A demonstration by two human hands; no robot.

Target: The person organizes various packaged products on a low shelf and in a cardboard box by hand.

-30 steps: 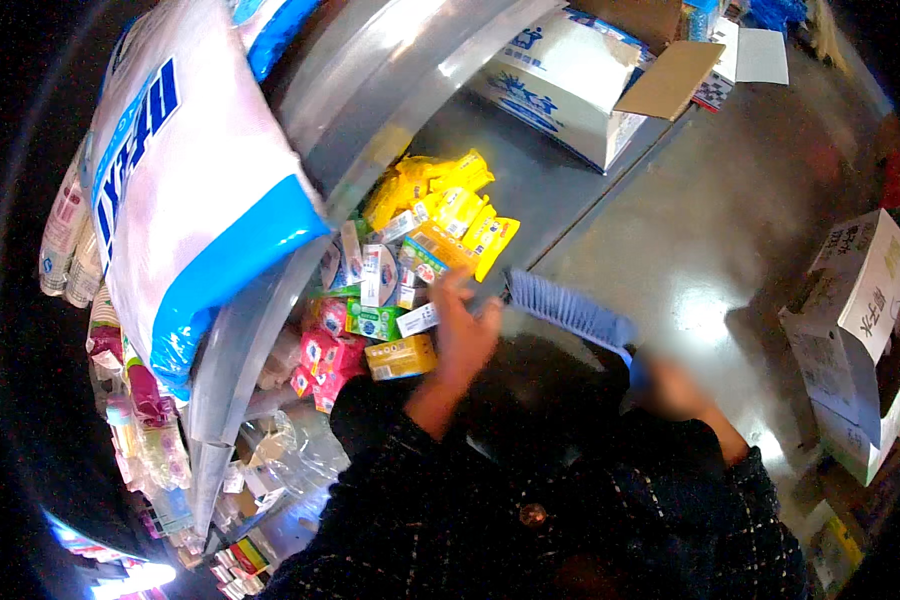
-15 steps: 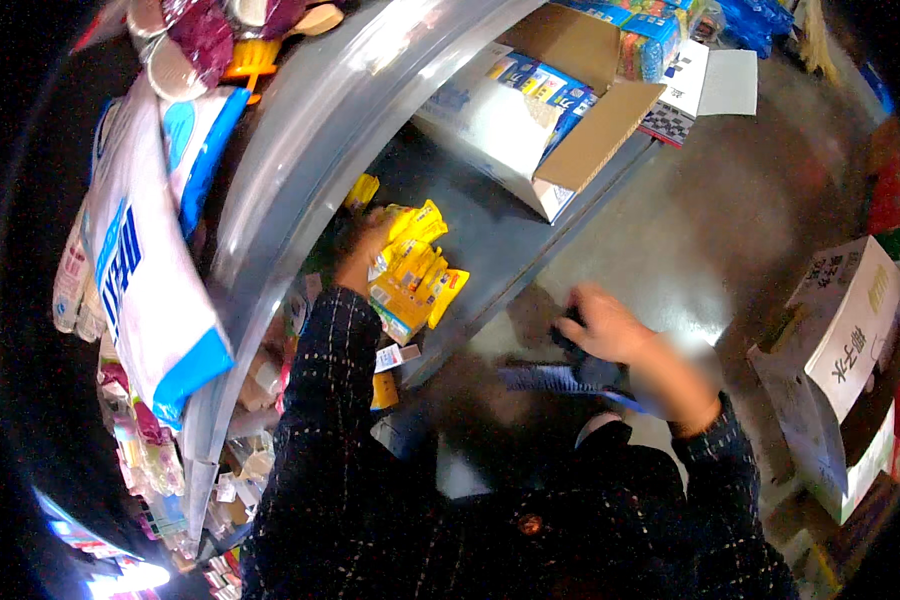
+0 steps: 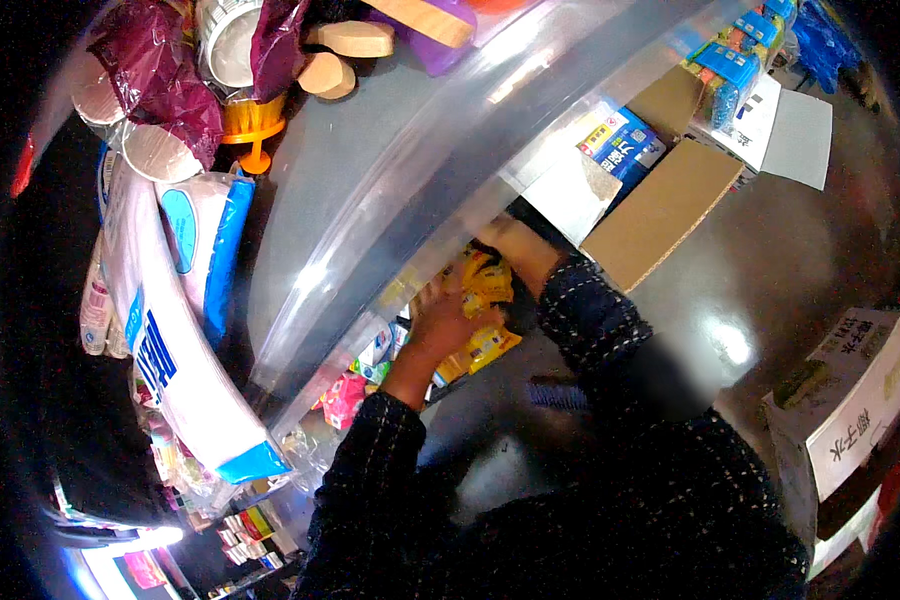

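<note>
Several yellow packets [image 3: 485, 285] lie bunched together low down, below a shelf's clear curved edge. My left hand [image 3: 442, 325] rests against their left and near side, its fingers apart and the thumb stretched along the packets. From the right, my right hand [image 3: 518, 245] reaches to the far side of the bunch; its fingertips are in shadow and hidden. Close to my left wrist sit a pink package [image 3: 344, 400] and small white and green packs [image 3: 374, 350].
The shelf edge [image 3: 370, 240] overhangs my hands. White-and-blue bags [image 3: 185, 350] lie on the left, below wooden-handled items [image 3: 350, 40]. An opened cardboard box [image 3: 660, 215] with blue packs stands far right of my hands. Another white carton [image 3: 860, 430] stands at the right.
My right hand has moved from over the floor leftward and away to the yellow packets. My left hand has shifted onto their near side. The view has swung, bringing more shelf in.
</note>
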